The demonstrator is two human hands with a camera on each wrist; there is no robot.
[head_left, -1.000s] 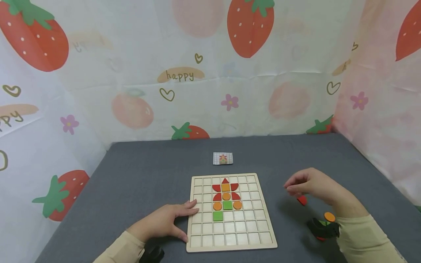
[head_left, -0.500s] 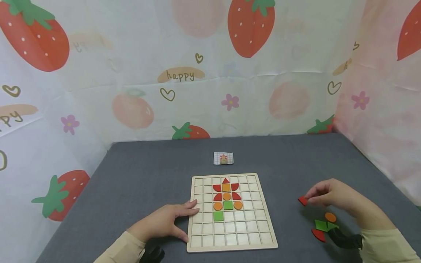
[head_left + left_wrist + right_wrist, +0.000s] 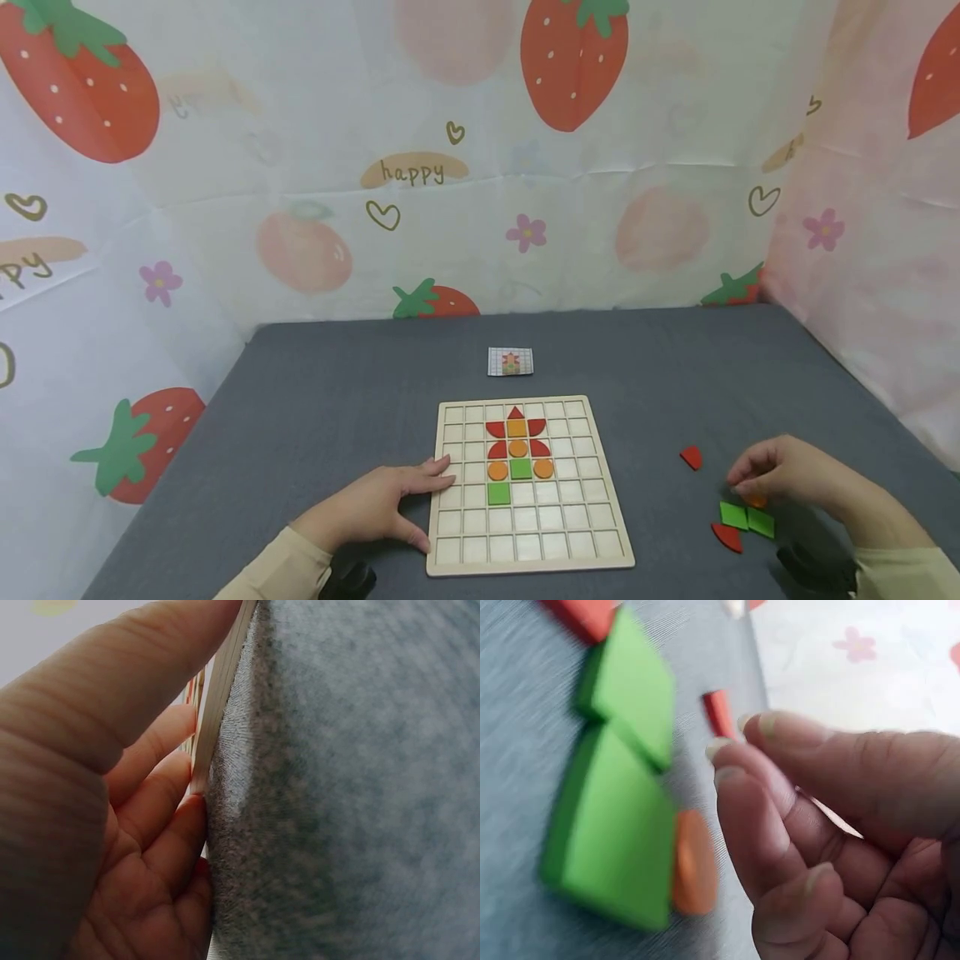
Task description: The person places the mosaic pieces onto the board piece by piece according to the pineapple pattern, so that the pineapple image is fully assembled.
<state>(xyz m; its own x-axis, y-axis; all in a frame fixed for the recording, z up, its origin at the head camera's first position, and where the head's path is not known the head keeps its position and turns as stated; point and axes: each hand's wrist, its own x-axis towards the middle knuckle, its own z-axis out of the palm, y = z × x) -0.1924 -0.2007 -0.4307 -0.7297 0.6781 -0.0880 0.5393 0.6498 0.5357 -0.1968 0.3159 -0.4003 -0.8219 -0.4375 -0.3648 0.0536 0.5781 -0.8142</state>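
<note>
A small pattern card [image 3: 510,362] lies on the grey desk [image 3: 337,400], beyond the far edge of the wooden grid board. Behind and on both sides hangs a pale backdrop [image 3: 465,208] printed with strawberries, oranges, flowers, hearts and the word "happy". One red quarter-circle piece [image 3: 691,457] lies alone on the desk.

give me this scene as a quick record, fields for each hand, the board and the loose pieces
left hand: left hand rests flat against the left edge of the wooden grid board
right hand: right hand hovers with curled fingers over the orange disc, holding nothing
board: red, orange and green pieces fill its upper middle cells
loose pieces: two green squares, red piece, red piece
beyond the board: pattern card on grey table
</note>
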